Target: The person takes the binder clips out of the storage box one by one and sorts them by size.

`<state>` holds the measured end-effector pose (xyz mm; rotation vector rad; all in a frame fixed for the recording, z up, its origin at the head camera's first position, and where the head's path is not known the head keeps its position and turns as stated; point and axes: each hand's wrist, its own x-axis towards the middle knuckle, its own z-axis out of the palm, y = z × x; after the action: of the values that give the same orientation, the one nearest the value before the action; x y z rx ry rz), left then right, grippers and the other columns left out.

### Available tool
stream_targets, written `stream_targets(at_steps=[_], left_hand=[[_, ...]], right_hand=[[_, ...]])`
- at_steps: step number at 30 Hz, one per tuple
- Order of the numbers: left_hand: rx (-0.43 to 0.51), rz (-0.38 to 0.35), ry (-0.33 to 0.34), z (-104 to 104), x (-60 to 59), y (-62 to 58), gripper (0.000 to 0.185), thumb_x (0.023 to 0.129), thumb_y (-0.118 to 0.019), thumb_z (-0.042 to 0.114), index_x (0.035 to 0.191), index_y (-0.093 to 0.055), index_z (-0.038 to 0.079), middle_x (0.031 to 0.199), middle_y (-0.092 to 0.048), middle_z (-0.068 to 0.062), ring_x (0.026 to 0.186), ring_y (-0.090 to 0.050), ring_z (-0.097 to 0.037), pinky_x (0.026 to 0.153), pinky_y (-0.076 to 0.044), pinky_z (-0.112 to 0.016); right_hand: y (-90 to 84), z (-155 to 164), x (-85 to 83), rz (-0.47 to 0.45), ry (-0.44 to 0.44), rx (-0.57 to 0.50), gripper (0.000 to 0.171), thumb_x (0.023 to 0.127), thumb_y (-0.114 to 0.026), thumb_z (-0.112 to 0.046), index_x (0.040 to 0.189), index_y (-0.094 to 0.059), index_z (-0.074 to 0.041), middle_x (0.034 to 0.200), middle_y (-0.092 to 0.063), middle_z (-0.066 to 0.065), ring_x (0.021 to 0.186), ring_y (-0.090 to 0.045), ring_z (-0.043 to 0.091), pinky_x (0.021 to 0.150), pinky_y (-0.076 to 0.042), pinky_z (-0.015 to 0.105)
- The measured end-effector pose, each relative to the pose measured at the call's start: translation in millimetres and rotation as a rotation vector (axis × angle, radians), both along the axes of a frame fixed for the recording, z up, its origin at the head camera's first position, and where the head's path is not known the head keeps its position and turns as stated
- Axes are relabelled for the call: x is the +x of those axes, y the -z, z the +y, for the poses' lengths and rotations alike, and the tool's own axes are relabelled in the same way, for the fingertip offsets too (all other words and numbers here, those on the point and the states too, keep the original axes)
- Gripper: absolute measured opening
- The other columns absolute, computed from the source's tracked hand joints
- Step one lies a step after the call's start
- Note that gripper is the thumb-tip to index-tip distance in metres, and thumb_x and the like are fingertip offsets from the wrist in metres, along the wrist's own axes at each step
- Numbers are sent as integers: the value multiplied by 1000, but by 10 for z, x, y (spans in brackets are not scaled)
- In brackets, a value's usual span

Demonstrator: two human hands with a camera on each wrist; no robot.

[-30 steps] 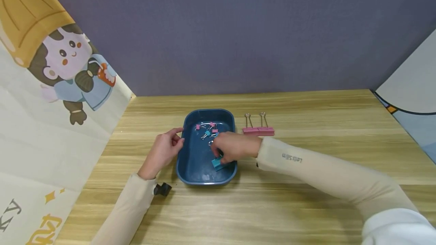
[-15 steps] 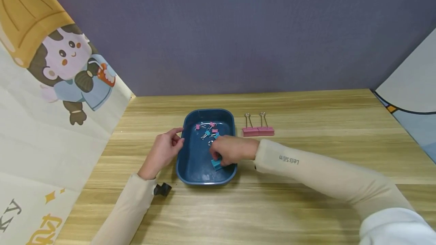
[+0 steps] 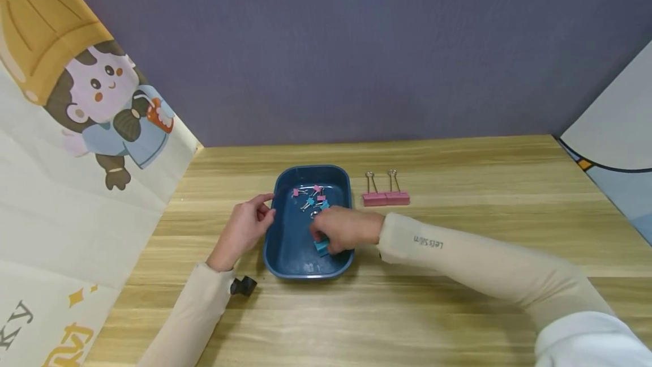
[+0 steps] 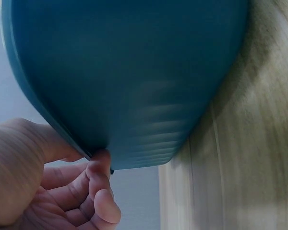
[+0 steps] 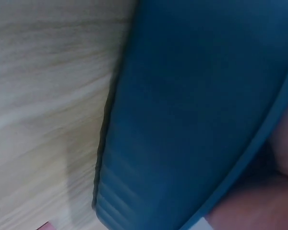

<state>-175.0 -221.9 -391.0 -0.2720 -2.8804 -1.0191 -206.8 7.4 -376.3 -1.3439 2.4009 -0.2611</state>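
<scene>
So far two pink clips [image 3: 385, 197] lie outside the tray [image 3: 285, 254]; right hand [image 3: 342, 230] pinches a teal clip [image 3: 322, 247], left hand [image 3: 243, 227] grips the rim, several small clips [image 3: 312, 197] remain inside.

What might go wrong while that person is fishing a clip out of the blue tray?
The right hand grips a teal clip at the near end of the blue tray; if its spring snaps shut it could pinch a finger or flick away. The left hand only holds the tray's rim at one side, so a tug might slide or tip the tray and scatter the small clips left inside. The two pink clips lie close to the reaching sleeve and could be knocked.
</scene>
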Motion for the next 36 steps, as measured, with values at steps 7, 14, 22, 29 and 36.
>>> stream_targets(at_steps=[7, 14, 22, 29, 36], left_hand=[[-3, 31, -3, 4, 5, 1, 35, 89, -63, 6, 121, -58, -4, 74, -59, -5, 58, -51, -15, 50, -45, -25], [-8, 27, -3, 5, 19, 7, 34, 89, -63, 6, 121, -58, -4, 76, -59, -5, 59, -51, -15, 51, -45, -25], [-1, 33, -3, 5, 19, 12, 34, 89, -62, 7, 122, -58, -4, 75, -59, -5, 59, -52, -15, 51, -45, -25], [2, 29, 2, 10, 11, 5, 35, 89, -62, 6, 122, -58, -5, 75, -59, -5, 59, -52, -16, 51, -46, -26], [-6, 34, 4, 6, 3, 14, 35, 89, -62, 6, 122, -58, -5, 75, -59, -5, 59, -52, -15, 50, -45, -26]], right_hand=[[-85, 44, -23, 59, -4, -129, 24, 76, -78, -16, 95, -64, -14, 91, -56, -3, 82, -50, 12, 73, -45, 25], [-244, 174, -63, 115, -2, -261, 24, 76, -76, -14, 96, -63, -14, 95, -56, -1, 85, -50, 13, 76, -46, 27], [-342, 329, -101, 154, 11, -278, 22, 76, -74, -11, 96, -64, -13, 97, -58, -2, 90, -50, 13, 80, -45, 30], [-371, 462, -127, 156, 27, -283, 22, 76, -73, -9, 96, -65, -12, 96, -58, -1, 88, -51, 15, 78, -45, 31], [-392, 631, -172, 164, 66, -336, 22, 73, -71, -3, 93, -65, -10, 93, -58, 0, 81, -53, 16, 72, -46, 29]])
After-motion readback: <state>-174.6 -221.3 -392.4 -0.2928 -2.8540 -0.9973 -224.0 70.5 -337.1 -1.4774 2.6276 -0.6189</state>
